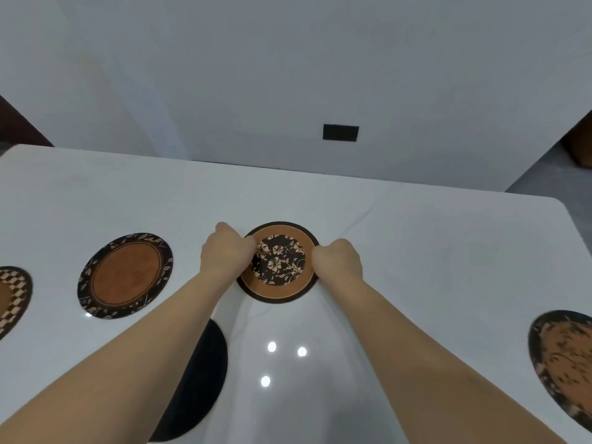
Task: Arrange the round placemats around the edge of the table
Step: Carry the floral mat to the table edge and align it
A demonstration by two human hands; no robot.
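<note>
A round placemat with a dark floral centre and tan ring (278, 264) lies near the middle of the white table (416, 251). My left hand (226, 251) grips its left edge and my right hand (336, 259) grips its right edge. To the left lies a brown placemat with a dark leafy border (125, 275), and a checkered placemat (12, 299) is cut off at the left edge. A dark-rimmed brown placemat (567, 360) sits at the right edge. A plain black placemat (198, 386) lies close to me, partly hidden under my left forearm.
The table's far edge (288, 169) runs close to a white wall with a black rectangle (340, 133). Grey floor shows at the far right (544, 168). Ceiling lights reflect on the glossy tabletop (272, 347) in front of me.
</note>
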